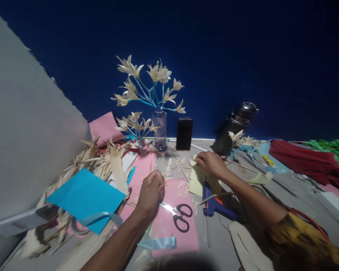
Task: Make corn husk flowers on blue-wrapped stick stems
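Note:
My left hand (pixel 151 190) is closed in a fist over the pink paper; whatever its fingers hold is hidden. Beside it lie black-handled scissors (pixel 181 217), their blades pointing at the fist. Further right, my right hand (pixel 210 163) reaches over a pale yellow sheet (pixel 196 181), fingers pressed together by its upper edge. What they pinch, if anything, is too small to make out. Under my right forearm rests a blue glue gun (pixel 213 205) with a clear glue stick in its back. A light blue ribbon piece (pixel 164 243) crosses the pink sheet (pixel 176 244).
Cream husk flowers (pixel 158 71) on blue stems stand in a glass vase (pixel 159 130). A phone (pixel 184 134) leans upright against the wall near a dark flask (pixel 228 130). Dry husks (pixel 81 165) and blue paper (pixel 87 197) lie left; dark red cloth (pixel 305 163) lies right.

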### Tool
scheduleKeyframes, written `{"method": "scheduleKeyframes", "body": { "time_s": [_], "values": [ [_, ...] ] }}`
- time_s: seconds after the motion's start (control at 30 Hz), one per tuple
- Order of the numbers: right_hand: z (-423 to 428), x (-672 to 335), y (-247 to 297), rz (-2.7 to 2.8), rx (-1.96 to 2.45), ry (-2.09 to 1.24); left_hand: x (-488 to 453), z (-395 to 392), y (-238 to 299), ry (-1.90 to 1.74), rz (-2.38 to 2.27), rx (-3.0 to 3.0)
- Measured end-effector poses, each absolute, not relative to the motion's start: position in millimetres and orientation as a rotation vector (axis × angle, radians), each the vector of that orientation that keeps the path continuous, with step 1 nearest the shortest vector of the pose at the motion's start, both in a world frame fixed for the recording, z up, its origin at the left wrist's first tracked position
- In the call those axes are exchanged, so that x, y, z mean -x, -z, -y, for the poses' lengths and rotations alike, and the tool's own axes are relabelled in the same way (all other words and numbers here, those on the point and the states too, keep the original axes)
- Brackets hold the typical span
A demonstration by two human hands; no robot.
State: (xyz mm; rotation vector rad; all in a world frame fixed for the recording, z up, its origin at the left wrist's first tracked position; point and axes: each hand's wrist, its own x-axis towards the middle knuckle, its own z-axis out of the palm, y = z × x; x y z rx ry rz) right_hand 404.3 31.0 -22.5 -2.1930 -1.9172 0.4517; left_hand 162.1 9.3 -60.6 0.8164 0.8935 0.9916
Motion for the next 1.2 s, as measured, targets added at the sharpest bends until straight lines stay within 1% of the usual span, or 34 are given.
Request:
{"method": "scheduleKeyframes", "body": {
  "time_s": [0.3, 0.4, 0.6, 0.77, 0.83, 0.97, 1.03, 1.13, 1.2],
  "values": [
    [-45, -404, 32, 1.879, 2.310, -0.408, -161, -13, 64, -1.010, -0.936, -0.844],
    [-44, -406, 35, 1.931, 2.346, -0.443, -162, -11, 63, -0.984, -0.984, -0.896],
    [-45, -402, 40, 2.064, 2.309, -0.523, -164, -9, 64, -0.965, -0.968, -0.940],
    [-31, -409, 31, 2.078, 2.227, -0.575, -163, -6, 67, -1.054, -1.081, -1.129],
    [-18, -408, 27, 2.025, 2.104, -0.711, -163, -2, 65, -1.113, -1.112, -1.301],
    [14, -390, 19, 1.694, 1.718, -1.228, -163, 6, 57, -1.193, -0.981, -1.660],
    [27, -378, 15, 1.544, 1.615, -1.412, -163, 8, 53, -1.159, -0.900, -1.809],
    [38, -369, 13, 1.432, 1.564, -1.511, -163, 9, 49, -1.077, -0.845, -1.871],
    [43, -369, 14, 1.406, 1.590, -1.417, -164, 10, 47, -1.003, -0.835, -1.657]
  ]
}}
